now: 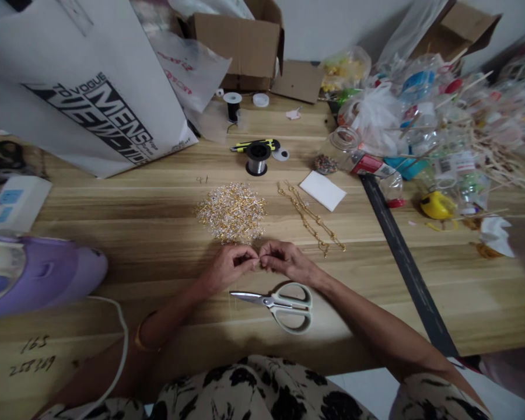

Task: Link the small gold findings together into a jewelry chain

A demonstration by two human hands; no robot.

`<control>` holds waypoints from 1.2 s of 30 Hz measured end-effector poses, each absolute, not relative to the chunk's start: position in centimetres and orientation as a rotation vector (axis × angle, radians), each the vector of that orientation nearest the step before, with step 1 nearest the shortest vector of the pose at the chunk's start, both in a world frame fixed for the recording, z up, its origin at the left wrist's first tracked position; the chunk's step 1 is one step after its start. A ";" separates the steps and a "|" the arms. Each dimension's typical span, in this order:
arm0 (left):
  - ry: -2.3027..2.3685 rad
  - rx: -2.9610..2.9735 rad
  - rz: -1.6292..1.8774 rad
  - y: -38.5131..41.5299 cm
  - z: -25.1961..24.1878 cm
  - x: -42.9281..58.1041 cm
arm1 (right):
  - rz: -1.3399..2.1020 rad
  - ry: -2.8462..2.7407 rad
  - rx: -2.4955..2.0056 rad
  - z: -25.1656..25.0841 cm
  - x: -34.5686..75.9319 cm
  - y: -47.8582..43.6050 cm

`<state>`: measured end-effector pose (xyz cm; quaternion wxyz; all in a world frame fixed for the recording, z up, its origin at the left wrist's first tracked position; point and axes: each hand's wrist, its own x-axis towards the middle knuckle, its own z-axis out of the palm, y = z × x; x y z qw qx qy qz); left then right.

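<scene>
My left hand [233,266] and my right hand [286,261] meet at the fingertips near the middle of the table. Both are closed in a pinch, and what lies between the fingers is too small to make out. Just beyond them is a heap of tiny gold and silvery pieces [231,211]. Two gold chains [310,220] lie side by side to the right of the heap. Closer to my body, scissors with pale handles [275,302] rest on the table, blades pointing left.
Behind the heap stand a wire spool [258,160], a yellow-black cutter [254,144] and a black spool [233,108]. A white card [322,191] and black strip [409,268] lie right, near plastic clutter [424,116]. A purple appliance [65,274] and large white bag [83,76] stand left.
</scene>
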<state>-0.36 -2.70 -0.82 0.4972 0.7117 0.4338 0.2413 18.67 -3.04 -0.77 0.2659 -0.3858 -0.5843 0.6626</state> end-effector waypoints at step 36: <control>1.067 1.407 0.624 -3.2 -0.3 0.3 | 1.807 -1.542 -1.056 -0.7 18.7 -2.9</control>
